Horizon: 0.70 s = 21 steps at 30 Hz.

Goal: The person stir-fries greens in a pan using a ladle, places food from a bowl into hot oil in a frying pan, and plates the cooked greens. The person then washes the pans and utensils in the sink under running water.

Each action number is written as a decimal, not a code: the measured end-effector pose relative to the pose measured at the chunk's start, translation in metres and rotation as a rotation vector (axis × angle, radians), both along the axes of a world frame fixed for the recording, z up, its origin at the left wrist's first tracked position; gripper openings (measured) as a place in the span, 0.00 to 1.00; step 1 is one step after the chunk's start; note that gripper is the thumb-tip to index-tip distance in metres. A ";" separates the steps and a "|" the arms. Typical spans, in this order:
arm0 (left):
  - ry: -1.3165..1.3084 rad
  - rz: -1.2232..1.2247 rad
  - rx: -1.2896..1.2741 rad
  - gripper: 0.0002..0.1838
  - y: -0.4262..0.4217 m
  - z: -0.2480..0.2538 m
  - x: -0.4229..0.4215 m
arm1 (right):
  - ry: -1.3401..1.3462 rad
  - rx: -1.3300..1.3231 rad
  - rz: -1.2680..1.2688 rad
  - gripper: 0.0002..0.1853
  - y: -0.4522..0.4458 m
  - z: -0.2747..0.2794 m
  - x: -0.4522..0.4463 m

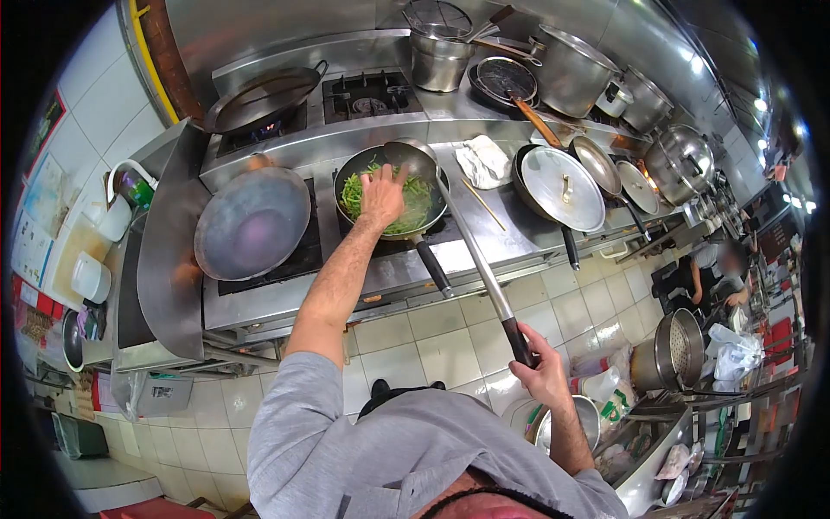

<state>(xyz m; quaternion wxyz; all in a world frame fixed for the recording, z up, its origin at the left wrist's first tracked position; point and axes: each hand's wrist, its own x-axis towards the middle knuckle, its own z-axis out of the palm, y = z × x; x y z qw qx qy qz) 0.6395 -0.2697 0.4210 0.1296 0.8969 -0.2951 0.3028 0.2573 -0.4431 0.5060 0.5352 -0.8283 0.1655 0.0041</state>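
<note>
The left hand (381, 199), fingers spread, hides some green vegetables (353, 195) in the frying pan (434, 269); contact is unclear. The right hand (543, 368) grips the ladle (481, 266), its shaft crossing the pan's rim. A wok (252, 223) sits left, a metal lid (553, 192) right.
</note>
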 end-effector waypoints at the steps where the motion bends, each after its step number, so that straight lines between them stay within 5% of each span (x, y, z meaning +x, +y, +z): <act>1: 0.002 0.034 -0.006 0.21 -0.002 -0.001 0.001 | -0.001 0.000 -0.001 0.34 0.001 0.001 0.000; 4: 0.123 0.106 0.175 0.25 -0.004 -0.007 0.004 | -0.055 -0.084 0.022 0.35 0.006 0.002 0.000; 11: 0.230 -0.021 0.022 0.26 -0.006 0.003 -0.013 | -0.061 -0.059 0.008 0.34 0.009 0.000 0.002; 21: 0.252 0.125 0.256 0.12 0.009 -0.016 -0.001 | -0.029 -0.151 -0.005 0.32 0.008 0.000 0.006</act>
